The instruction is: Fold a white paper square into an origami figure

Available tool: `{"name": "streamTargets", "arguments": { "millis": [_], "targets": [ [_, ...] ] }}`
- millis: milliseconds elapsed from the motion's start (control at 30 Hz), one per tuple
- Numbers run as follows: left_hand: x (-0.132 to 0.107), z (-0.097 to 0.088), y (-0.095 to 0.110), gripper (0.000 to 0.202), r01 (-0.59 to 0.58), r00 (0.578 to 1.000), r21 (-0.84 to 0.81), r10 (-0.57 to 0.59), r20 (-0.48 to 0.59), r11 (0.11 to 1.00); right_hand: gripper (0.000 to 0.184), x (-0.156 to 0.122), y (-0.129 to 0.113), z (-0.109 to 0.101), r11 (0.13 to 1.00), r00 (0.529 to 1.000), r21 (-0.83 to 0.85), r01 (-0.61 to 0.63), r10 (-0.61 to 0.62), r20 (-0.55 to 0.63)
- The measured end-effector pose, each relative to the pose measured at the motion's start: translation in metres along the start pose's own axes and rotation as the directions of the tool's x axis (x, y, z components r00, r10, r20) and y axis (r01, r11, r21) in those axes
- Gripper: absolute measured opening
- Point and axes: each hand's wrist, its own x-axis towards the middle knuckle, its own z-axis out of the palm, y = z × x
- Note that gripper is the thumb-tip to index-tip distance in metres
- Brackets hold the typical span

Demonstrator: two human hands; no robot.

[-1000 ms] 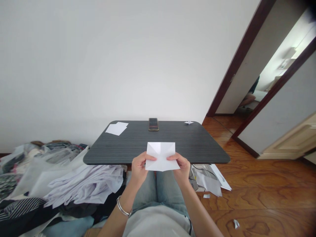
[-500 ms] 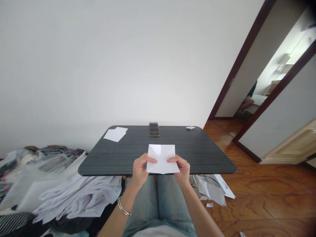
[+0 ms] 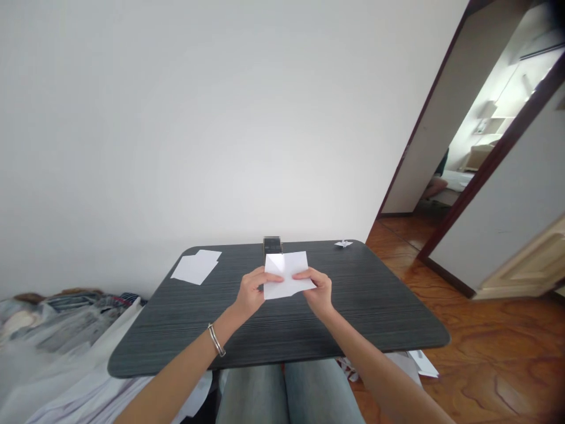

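Between my hands is a creased sheet of white paper (image 3: 289, 265), held up over the dark table (image 3: 282, 330). My left hand (image 3: 252, 291) pinches its left side, thumb on top and fingers beneath. On the right side, my right hand (image 3: 318, 288) grips it the same way, its thumb lying across the face. A silver bangle (image 3: 216, 340) circles my left wrist. Fold lines run over the paper, and its lower edge looks uneven. The fingers under the sheet are mostly hidden.
White paper sheets (image 3: 196, 267) lie at the table's back left. A phone (image 3: 272, 244) stands upright at the back middle, partly covered by the held paper. At the back right sits a small folded paper piece (image 3: 343, 243). Clothes and white fabric (image 3: 75, 365) are heaped left of the table.
Both hands have moved forward with the paper, farther over the table and away from my lap. The paper is now slightly tilted. The camera view has shifted, so the table's front edge appears lower.
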Motion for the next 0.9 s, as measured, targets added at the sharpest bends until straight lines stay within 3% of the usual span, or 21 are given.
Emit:
{"name": "streamTargets", "arguments": {
  "millis": [200, 400, 567, 900],
  "targets": [
    [0.019, 0.008, -0.041, 0.015, 0.031, 0.996, -0.003, -0.032, -0.08, 1.0, 0.003, 0.033, 0.03, 0.011, 1.0, 0.997, 0.01, 0.016, -0.016, 0.069],
    [0.015, 0.013, -0.071, 0.014, 0.067, 0.994, 0.002, -0.067, -0.083, 0.998, 0.003, 0.036, 0.058, 0.014, 0.999, 0.996, 0.035, -0.033, 0.03, 0.08],
    [0.012, 0.01, -0.076, 0.008, 0.027, 0.998, 0.031, -0.025, -0.066, 0.999, 0.003, 0.034, 0.063, 0.014, 0.998, 0.992, 0.026, -0.064, 0.061, 0.107],
    [0.004, 0.013, -0.076, 0.002, 0.068, 0.995, -0.02, -0.069, -0.075, 0.997, 0.007, 0.035, 0.059, 0.008, 1.0, 0.99, 0.007, 0.003, -0.004, 0.143]
  ]
}}
